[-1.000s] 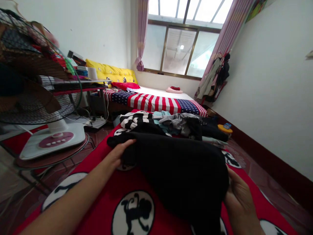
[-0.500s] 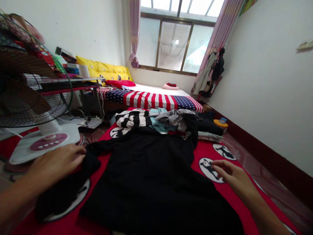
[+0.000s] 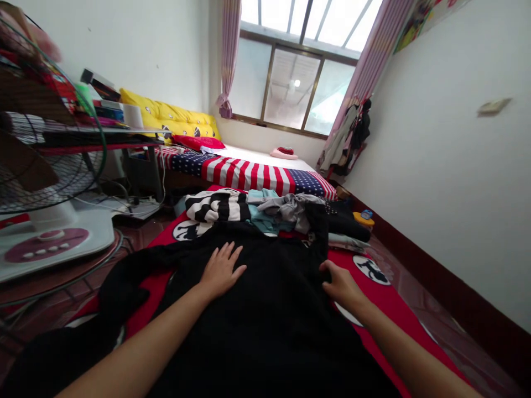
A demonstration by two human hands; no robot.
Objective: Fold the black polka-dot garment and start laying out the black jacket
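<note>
A black long-sleeved top [image 3: 265, 320] lies spread over the red cloth with round white patches [image 3: 371, 270]. My left hand [image 3: 222, 269] rests flat on its upper part, fingers stretched out. At the top's right edge, near the base of the right sleeve, my right hand [image 3: 342, 284] has its thumb and forefinger curled around the black fabric. The left sleeve reaches out to the left and bends down toward me. The right sleeve points away, up against the heaped clothes. The top's lower end runs out of view.
Behind the top lie a black-and-white striped garment [image 3: 218, 207], grey and teal clothes [image 3: 286, 210] and a dark folded pile [image 3: 346, 221]. A fan [image 3: 45, 237] stands at the left. Beyond is a bed with a flag-patterned cover [image 3: 249, 172]; a yellow stool [image 3: 363, 219] is at right.
My left hand has moved right from the left sleeve onto the top's upper part. My right hand has come left to the top's edge. The left sleeve now lies lower and bent.
</note>
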